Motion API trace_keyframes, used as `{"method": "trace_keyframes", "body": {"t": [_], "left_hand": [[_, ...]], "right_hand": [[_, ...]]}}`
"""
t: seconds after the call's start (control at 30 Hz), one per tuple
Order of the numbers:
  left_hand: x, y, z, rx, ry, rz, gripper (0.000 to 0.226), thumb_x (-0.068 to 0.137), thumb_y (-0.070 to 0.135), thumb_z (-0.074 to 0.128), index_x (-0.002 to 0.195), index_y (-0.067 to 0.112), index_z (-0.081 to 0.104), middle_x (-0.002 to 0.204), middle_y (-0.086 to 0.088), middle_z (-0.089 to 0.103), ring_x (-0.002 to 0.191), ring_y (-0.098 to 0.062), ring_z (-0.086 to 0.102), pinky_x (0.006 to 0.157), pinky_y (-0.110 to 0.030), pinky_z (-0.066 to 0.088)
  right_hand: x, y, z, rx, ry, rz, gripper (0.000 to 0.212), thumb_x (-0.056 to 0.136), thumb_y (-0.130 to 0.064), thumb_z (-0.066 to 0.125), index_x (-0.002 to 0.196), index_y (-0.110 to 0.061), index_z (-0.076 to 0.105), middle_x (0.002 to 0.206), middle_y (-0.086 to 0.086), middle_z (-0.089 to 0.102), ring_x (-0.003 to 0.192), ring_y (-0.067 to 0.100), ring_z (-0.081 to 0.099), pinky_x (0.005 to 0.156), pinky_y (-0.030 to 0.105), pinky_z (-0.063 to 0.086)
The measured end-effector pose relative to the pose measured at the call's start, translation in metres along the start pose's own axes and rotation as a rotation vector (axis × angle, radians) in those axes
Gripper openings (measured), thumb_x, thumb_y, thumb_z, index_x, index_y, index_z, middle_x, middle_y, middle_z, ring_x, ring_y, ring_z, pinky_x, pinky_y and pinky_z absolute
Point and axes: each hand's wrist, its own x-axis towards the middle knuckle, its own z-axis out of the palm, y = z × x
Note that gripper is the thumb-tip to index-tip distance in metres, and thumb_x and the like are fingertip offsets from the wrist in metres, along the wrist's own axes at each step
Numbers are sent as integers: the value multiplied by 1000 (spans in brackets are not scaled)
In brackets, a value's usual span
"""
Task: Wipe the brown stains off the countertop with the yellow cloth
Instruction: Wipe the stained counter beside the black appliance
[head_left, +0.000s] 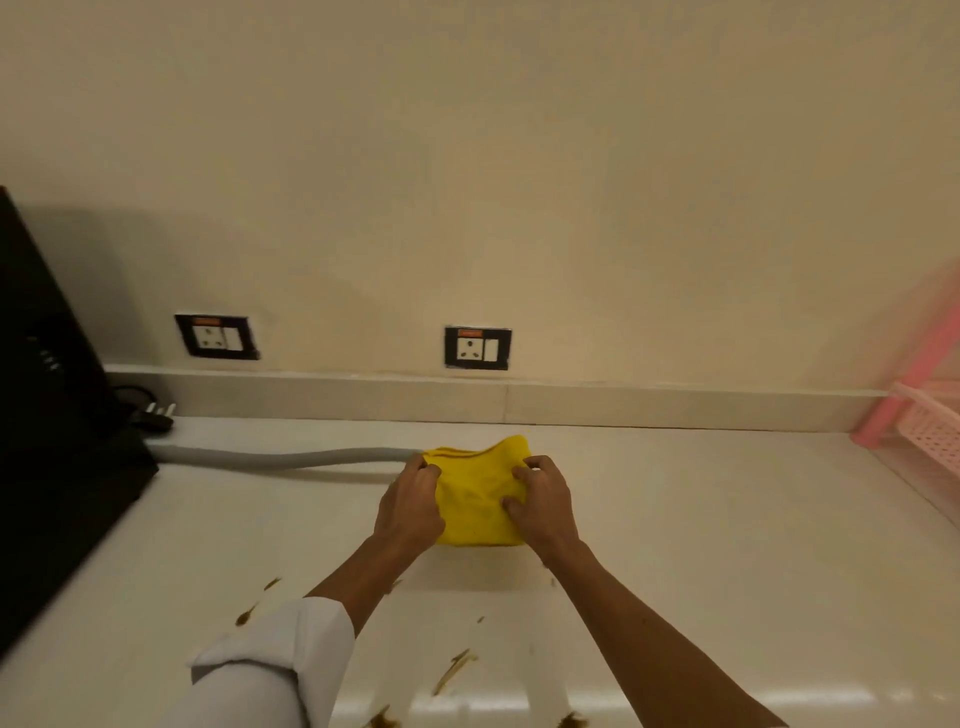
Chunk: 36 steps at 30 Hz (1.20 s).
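A yellow cloth (475, 493) lies bunched on the white countertop (727, 545), near the back wall. My left hand (410, 509) grips its left edge and my right hand (545, 504) grips its right side, fingers curled into the fabric. Brown stains mark the counter closer to me: one smear (454, 670) between my forearms, spots (249, 613) left of my left sleeve, and more blotches (571, 719) at the bottom edge.
A black appliance (52, 441) stands at the left with a plug (156, 413) behind it. A grey hose (280, 457) runs along the counter to the cloth. Two wall sockets (478, 348) sit above the backsplash. A pink rack (919, 421) stands at the right.
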Motion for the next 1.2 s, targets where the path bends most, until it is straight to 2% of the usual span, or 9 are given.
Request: {"method": "trace_keyframes", "body": {"t": [0.2, 0.33, 0.5, 0.7, 0.87, 1.03, 1.13, 1.2], "left_hand": [[-47, -70, -33, 42, -14, -66, 50, 82, 12, 64, 128, 5, 46, 136, -12, 44, 112, -28, 55, 87, -32, 48], [-69, -115, -49, 73, -22, -85, 48, 79, 6, 65, 124, 4, 50, 132, -13, 45, 108, -29, 57, 83, -32, 49], [-90, -153, -61, 50, -44, -114, 55, 80, 9, 67, 130, 6, 44, 136, -12, 43, 114, -28, 54, 89, -31, 48], [-107, -184, -73, 59, -49, -141, 53, 76, 6, 68, 125, 5, 48, 131, -14, 44, 110, -31, 55, 88, -38, 50], [-116, -214, -83, -9, -42, -235, 61, 70, 21, 74, 123, 5, 49, 126, -17, 47, 112, -33, 52, 87, -41, 50], [-131, -244, -88, 17, 40, -263, 71, 74, 39, 74, 131, 6, 46, 138, -15, 45, 129, -30, 40, 97, -44, 45], [-148, -260, -87, 129, -26, -258, 77, 83, 50, 61, 142, 8, 33, 152, -13, 32, 141, -28, 26, 110, -45, 36], [-160, -273, -85, 160, -56, -257, 80, 88, 53, 51, 147, 9, 21, 158, -11, 21, 147, -27, 15, 116, -45, 27]], "right_hand": [[-34, -64, 52, 24, -49, -11, 46, 86, -17, 66, 129, -6, 56, 139, 14, 48, 122, 30, 49, 100, 34, 43], [-52, -98, 83, 34, -66, -17, 44, 86, -18, 68, 127, -6, 57, 139, 13, 48, 122, 30, 50, 100, 33, 43], [-70, -124, 109, 33, -73, -10, 50, 87, -21, 69, 132, -5, 56, 140, 13, 47, 123, 30, 50, 102, 34, 43], [-85, -142, 129, 32, -64, -26, 48, 88, -28, 69, 130, -7, 59, 139, 13, 49, 122, 30, 51, 102, 37, 43], [-91, -151, 140, -121, 9, 2, 47, 87, -44, 65, 124, -16, 63, 139, 7, 50, 126, 29, 44, 99, 46, 40], [-88, -164, 152, -110, -8, -161, 46, 89, -37, 65, 127, -13, 60, 145, 12, 46, 132, 31, 40, 101, 46, 43], [-85, -178, 169, -114, -91, -230, 53, 92, -40, 60, 137, -13, 50, 154, 14, 36, 142, 33, 31, 112, 48, 35], [-80, -186, 185, -229, -172, -288, 65, 95, -50, 50, 148, -16, 34, 162, 12, 19, 150, 32, 13, 120, 54, 16]]}}
